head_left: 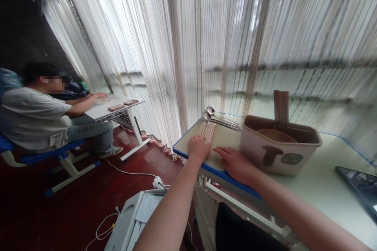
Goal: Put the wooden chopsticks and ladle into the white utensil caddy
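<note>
A row of pale wooden chopsticks (pixel 208 129) lies on the left end of the table, with the fingers of my left hand (pixel 199 149) closed over its near end. To its right, my right hand (pixel 234 161) rests low on the tabletop near the front edge, fingers stretched out and holding nothing. Two metal spoons (pixel 224 120), ladle-like with round bowls, lie at the far ends of the chopsticks, handles pointing right. Beside my right hand stands a beige bin (pixel 275 156). A brown round-edged thing (pixel 275 135) shows inside it, and a bundle of brown sticks (pixel 281 108) rises above its rim.
The table (pixel 312 188) has a blue edge, and a dark tablet-like device (pixel 357 188) lies at its right. Sheer curtains (pixel 188 47) hang behind. At left a person (pixel 38 113) sits at a white desk (pixel 101 113). Cables (pixel 129 172) and a grey case-like object (pixel 132 215) lie below.
</note>
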Tool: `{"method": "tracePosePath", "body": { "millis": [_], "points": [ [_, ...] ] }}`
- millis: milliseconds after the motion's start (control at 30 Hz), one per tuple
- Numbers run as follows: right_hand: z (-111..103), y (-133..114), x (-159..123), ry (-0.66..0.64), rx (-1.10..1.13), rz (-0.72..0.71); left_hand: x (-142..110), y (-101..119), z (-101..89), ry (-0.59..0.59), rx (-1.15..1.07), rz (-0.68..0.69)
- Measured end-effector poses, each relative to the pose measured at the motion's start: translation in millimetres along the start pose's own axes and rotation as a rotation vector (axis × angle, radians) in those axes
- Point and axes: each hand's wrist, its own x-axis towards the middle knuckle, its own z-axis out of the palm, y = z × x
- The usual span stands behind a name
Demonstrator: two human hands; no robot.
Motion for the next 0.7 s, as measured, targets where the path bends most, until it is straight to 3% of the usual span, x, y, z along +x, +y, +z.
{"method": "tracePosePath", "body": {
  "millis": [133,400,700],
  "points": [
    [-2.0,-2.5,2.9,-0.100,-0.044,0.006,3.5,-3.6,-0.8,-0.008,-0.056,-0.032],
    [-1.1,-2.8,10.5,-0.138,-0.068,0.094,6.7,-8.4,-0.6,0.008,-0.165,-0.099],
    [-2.4,-10.2,5.1,-0.025,-0.022,0.060,5.3,-6.9,-4.8,0.020,-0.168,-0.117]
  ]
}}
